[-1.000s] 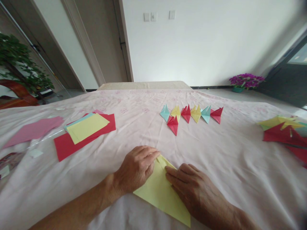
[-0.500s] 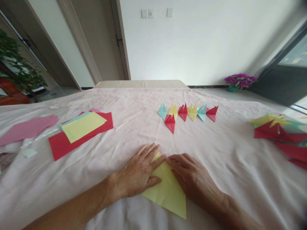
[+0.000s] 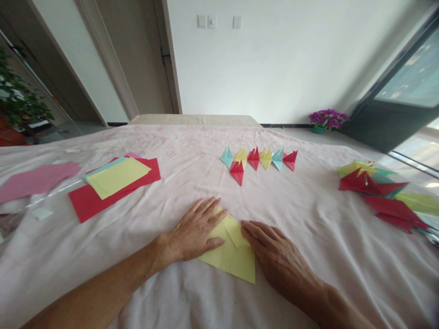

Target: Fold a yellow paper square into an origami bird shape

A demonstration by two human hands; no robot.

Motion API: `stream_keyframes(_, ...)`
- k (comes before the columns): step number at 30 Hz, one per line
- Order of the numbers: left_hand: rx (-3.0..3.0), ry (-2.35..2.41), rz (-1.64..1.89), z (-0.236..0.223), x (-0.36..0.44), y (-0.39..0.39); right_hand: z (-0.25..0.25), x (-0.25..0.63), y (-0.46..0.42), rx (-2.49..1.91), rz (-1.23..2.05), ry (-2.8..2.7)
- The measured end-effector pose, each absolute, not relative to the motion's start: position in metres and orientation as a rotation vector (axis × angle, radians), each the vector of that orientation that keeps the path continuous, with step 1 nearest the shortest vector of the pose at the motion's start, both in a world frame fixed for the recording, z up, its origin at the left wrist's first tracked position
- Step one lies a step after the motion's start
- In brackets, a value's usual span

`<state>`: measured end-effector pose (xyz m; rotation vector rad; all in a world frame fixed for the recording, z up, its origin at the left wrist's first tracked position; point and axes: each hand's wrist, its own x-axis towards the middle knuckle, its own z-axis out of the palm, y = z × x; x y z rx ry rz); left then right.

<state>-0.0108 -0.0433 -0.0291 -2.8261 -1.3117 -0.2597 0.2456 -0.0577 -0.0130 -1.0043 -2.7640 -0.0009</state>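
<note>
"Pink cloth (image 3: 178, 183), all wrinkles: is that a problem?"

"It could blur a fold, so I'd press evenly. The folded yellow paper (image 3: 222, 261) lies on it, partly under the left hand (image 3: 197, 230)."

"How do the hands sit?"

"Left is flat, fingers spread, which should stop slipping. The right hand (image 3: 276, 249) rests fingers together at the right edge (thumb hidden, so I can't tell if it pinches)."

"And the small flap (image 3: 236, 232)?"

"Best kept flat while its crease is pressed."
</note>
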Motion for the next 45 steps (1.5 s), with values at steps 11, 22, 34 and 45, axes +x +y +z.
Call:
stream_keyframes(11, -2.82, -1.472, -0.37, -0.036, -0.02, -0.03, 0.039, 0.222, -0.065, -1.122, 0.207, -2.605)
stream_keyframes(22, -2.575, -2.316, -0.81, -0.015, -0.031, -0.081, 0.017, 0.202, -0.047, -1.399, 0.399, -2.681)
stream_keyframes(34, -2.905, -1.91, -0.018, 0.03, -0.031, 0.002, 0.011, 0.164, -0.089, -1.218, 0.861, -2.588)
stream_keyframes(45, -2.71, -1.481, -0.089, 0.022, 0.035, -0.007, 0.004, 0.189, -0.071, -1.117, 0.509, -2.551)
